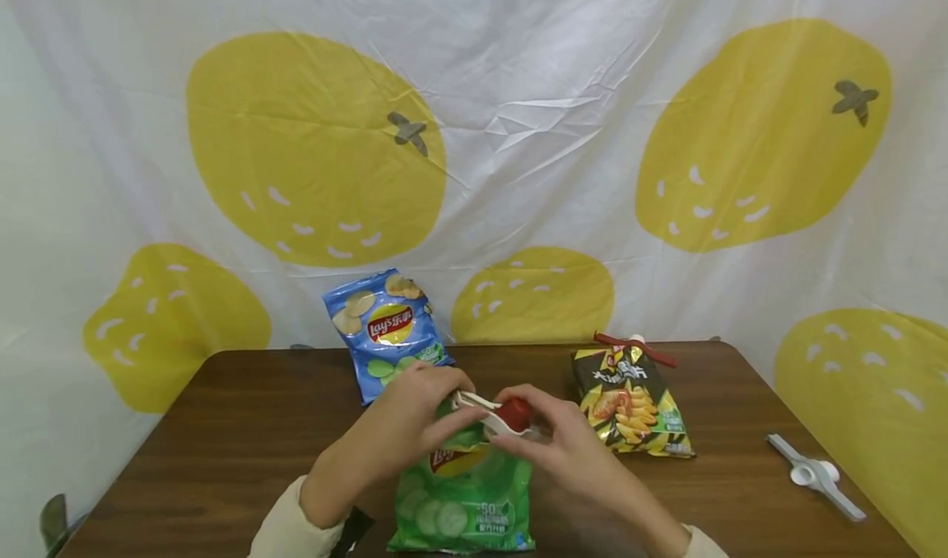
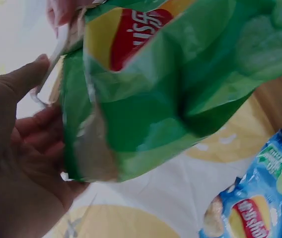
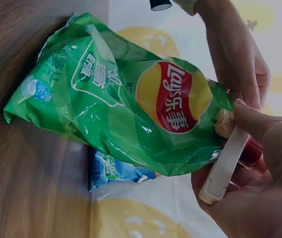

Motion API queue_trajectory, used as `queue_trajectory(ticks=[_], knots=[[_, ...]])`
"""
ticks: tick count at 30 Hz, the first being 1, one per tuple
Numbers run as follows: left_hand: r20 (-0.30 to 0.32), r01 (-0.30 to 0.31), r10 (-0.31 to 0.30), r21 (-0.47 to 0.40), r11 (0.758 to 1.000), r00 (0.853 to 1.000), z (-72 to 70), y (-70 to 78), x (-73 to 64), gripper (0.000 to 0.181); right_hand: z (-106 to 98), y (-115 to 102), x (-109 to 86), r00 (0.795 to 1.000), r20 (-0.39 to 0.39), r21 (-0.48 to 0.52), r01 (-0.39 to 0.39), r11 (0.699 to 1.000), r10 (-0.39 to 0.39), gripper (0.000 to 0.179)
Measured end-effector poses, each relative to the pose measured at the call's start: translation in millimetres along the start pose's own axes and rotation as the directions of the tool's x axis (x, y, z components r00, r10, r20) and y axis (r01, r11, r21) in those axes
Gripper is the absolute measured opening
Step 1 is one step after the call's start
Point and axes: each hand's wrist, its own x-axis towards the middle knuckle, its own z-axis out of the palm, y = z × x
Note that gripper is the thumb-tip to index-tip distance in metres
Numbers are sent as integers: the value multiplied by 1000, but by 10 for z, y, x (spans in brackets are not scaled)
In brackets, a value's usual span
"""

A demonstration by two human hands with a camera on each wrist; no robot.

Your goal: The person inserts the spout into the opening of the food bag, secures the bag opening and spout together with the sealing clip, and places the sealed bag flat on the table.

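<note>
A green Lay's chip bag (image 1: pixel 462 500) stands upright near the table's front edge, its top edge between both hands. Across that top lies a white bag clip (image 3: pixel 225 163) with a round red cap (image 1: pixel 515 414). My left hand (image 1: pixel 422 410) pinches one end of the clip between thumb and fingers; in the left wrist view the green bag (image 2: pixel 131 114) hangs beside its palm. My right hand (image 1: pixel 566 436) grips the other end, with thumb and fingers around the red cap. The right wrist view shows the clip's white arm running along the bag's top edge.
A blue Lay's bag (image 1: pixel 388 327) leans at the back left of the brown table (image 1: pixel 244 451). At the back right lies a black-and-yellow chip bag (image 1: pixel 629 402) with a red clip (image 1: pixel 652 352) across its top. Another white clip (image 1: pixel 815 476) lies near the right edge.
</note>
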Motion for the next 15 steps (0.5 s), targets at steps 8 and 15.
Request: queue_trajectory(ticks=[8,15], knots=[[35,-8,14,-165,986,999,-79,6,5,15,-35,-27,8,998,59,53,16,998,-19,32],[33,-53,59,-167,984,998,-30,18,-5,18,-81,-207,14,996,81,104,26,994,-35,29]])
